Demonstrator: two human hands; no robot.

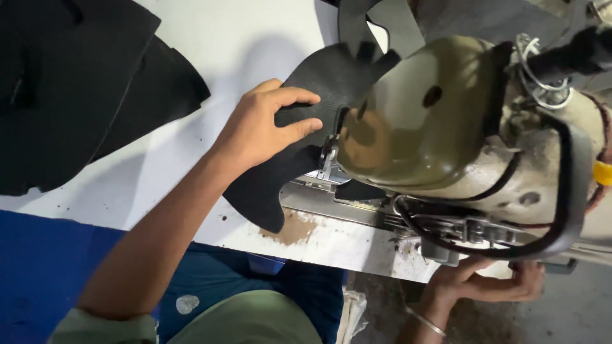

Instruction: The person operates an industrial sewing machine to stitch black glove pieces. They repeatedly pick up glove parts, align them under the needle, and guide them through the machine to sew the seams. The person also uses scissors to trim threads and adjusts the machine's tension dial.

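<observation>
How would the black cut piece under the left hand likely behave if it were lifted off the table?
The black piece looks thin and lies flat, so it would probably flop and weigh little. Its matte surface under the left hand suggests little slip.

Needle area hidden behind the olive sewing machine head (pixel 421 114); where the presser foot (pixel 328 159) meets the black leather piece (pixel 319 83) can't be made out. Far end of that piece runs under the machine, lower right of it out of sight. Right hand (pixel 484 283) sits below the bench (pixel 223 44) edge, fingers partly behind the black belt (pixel 567 210); what it touches can't be told. Black stack (pixel 70 89) cut off by top and left edges. Machine cut off at right edge. Left hand (pixel 264 124): palm side hidden, thumb not visible.
</observation>
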